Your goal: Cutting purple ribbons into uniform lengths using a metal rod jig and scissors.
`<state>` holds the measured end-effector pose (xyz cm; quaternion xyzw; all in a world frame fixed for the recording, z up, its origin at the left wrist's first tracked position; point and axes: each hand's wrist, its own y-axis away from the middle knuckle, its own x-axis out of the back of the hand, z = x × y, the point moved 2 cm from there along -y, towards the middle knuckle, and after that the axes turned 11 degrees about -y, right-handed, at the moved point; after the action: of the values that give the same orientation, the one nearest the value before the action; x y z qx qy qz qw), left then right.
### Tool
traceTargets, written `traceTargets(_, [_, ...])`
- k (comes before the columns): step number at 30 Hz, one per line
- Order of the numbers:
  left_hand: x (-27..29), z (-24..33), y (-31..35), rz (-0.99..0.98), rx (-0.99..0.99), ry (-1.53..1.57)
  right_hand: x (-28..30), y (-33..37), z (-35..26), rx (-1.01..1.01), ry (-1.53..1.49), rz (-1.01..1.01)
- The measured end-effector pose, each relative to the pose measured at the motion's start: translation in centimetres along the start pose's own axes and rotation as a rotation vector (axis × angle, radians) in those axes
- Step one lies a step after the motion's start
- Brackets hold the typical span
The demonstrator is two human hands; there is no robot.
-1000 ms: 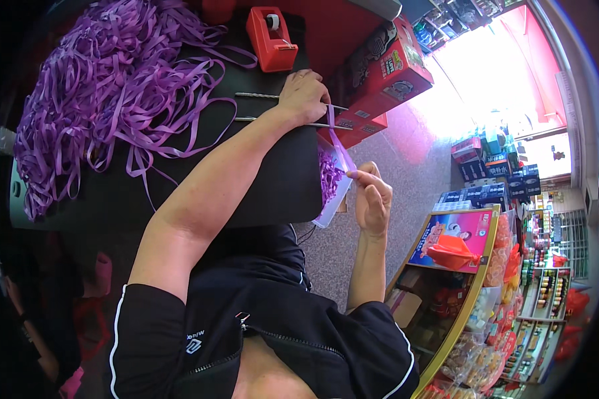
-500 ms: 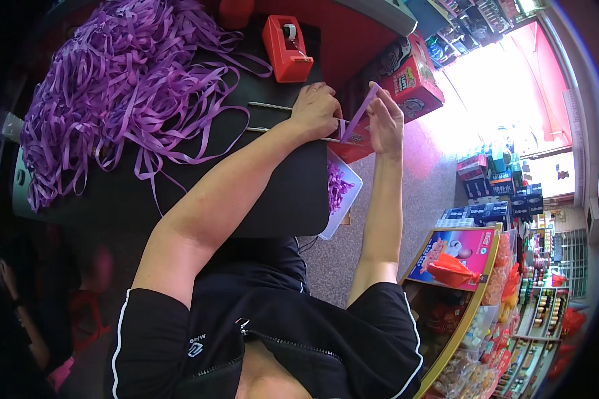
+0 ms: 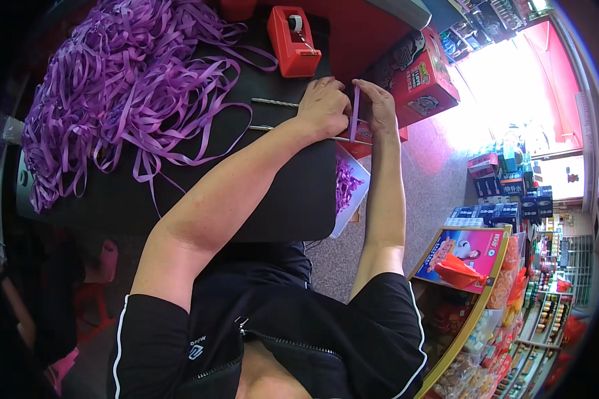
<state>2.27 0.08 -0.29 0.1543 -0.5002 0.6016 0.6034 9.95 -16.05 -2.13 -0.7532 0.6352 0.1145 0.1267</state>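
On your matte black tabletop [image 3: 279, 193], a tangled, satiny purple ribbon heap [image 3: 126, 93] fills the far left. Rightward, past the angular red tape dispenser [image 3: 298, 60], your left hand [image 3: 325, 108] curls over slim metal rods [image 3: 273, 102]; you can't tell its grip. Your right hand [image 3: 381, 108], fingers half bent, holds a flat purple strip [image 3: 355, 114] at the tabletop's right edge. Beyond lie speckled floor [image 3: 426, 176] and, near right, a gold-edged display case [image 3: 478, 309].

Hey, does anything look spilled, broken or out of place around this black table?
Nothing looks visibly spilled or broken. The messiest thing is the purple ribbon heap on the left of the black table: its strands lie tangled, with loops straying toward the metal rods.
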Motion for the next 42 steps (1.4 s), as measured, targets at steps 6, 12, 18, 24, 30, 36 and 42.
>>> traceTargets(6, [0.0, 0.1, 0.1, 0.06, 0.021, 0.047, 0.6, -0.2, 1.5, -0.139, -0.011, -0.014])
traceTargets(12, [0.0, 0.2, 0.2, 0.124, 0.035, 0.099, 1.8, 0.4, 2.9, -0.198, -0.032, -0.041])
traceTargets(18, [0.2, 0.1, 0.2, 0.045, 0.023, 0.056, 2.3, 2.0, 3.5, -0.283, -0.022, -0.132])
traceTargets(24, [0.2, 0.3, 0.2, 0.027, 0.016, 0.013, 1.2, 6.1, 6.1, -0.504, -0.538, -0.045])
traceTargets(30, [-0.2, 0.3, 0.0, -0.039, 0.001, -0.083, 0.9, 12.2, 8.4, -0.561, -0.61, -0.081])
traceTargets(36, [-0.1, 0.3, -0.2, -0.129, -0.026, -0.118, 0.9, 14.6, 7.9, -0.007, 0.078, 0.045])
traceTargets(42, [-0.3, 0.3, -0.3, -0.183, -0.026, -0.151, -0.8, 16.8, 5.8, 0.016, 0.356, 0.086])
